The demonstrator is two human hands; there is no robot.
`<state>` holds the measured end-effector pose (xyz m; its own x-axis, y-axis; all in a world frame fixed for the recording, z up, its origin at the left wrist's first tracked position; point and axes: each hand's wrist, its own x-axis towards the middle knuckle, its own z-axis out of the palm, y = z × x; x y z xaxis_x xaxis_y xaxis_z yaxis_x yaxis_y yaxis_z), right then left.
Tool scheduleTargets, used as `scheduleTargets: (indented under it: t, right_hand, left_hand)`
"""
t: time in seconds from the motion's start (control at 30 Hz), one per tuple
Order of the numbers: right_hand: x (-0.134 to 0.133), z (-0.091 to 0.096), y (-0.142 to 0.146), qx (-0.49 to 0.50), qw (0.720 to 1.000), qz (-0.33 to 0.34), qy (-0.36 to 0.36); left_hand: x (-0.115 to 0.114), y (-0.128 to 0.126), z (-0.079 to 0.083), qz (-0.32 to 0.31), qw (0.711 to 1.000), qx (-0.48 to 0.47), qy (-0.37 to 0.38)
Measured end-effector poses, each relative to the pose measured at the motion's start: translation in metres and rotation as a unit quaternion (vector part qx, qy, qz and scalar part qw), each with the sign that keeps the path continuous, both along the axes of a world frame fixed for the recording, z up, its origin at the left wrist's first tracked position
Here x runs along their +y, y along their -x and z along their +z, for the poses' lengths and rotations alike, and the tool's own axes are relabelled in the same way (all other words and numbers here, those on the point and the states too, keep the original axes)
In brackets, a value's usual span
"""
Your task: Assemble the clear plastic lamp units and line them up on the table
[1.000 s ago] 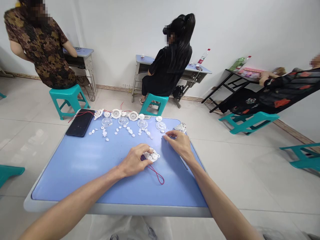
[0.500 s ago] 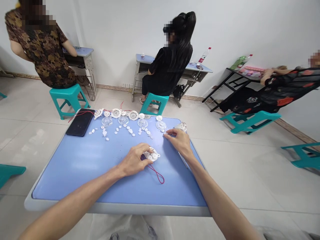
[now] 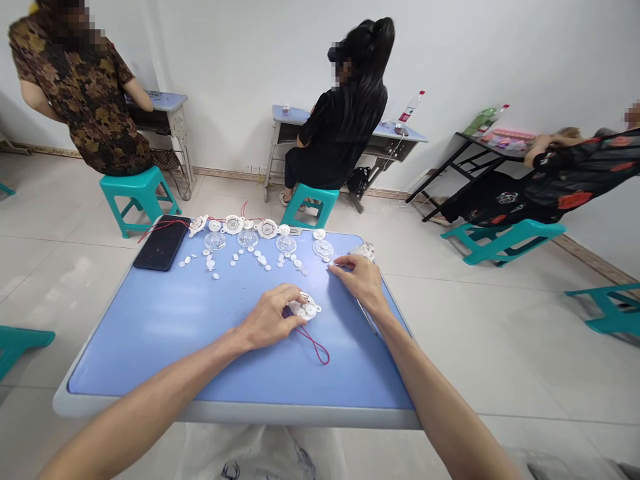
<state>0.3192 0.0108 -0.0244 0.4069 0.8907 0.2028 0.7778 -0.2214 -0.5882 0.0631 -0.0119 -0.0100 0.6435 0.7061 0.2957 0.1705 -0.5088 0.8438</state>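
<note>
My left hand [image 3: 275, 317] is closed around the edge of a white round plastic gear case [image 3: 311, 309], thumb below and fingers above, low over the blue desk. A red cord loop [image 3: 320, 350] trails from the case onto the desktop. My right hand [image 3: 361, 280] is at the right end of the parts, thumb and fingertips pinched together near the desk. What lies between those fingertips is too small to make out. Just beyond them are a small white gear [image 3: 327, 259] and a clear plastic cover [image 3: 323, 248]. A thin metal rod [image 3: 367, 317] lies partly under my right wrist.
Along the desk's far edge sit white cases [image 3: 233, 225] with red cords, clear covers [image 3: 287, 244] and several small white gears [image 3: 210, 264]. A black phone [image 3: 161, 244] lies at the far left, a clear bag [image 3: 364, 251] at the far right. Other people sit at desks beyond.
Both hands hold almost the same places, the left still on the gear case. The whole view has shifted very slightly.
</note>
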Motion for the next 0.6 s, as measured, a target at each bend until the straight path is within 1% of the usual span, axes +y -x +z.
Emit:
scheduleTargets:
  t: [0.6]
  right_hand:
    - [-0.0032,-0.0025,-0.0039,-0.001,1.000,0.007,-0.010]
  left_hand:
    - [0.0003,-0.0003,0.0007,0.005,1.000,-0.004,0.009]
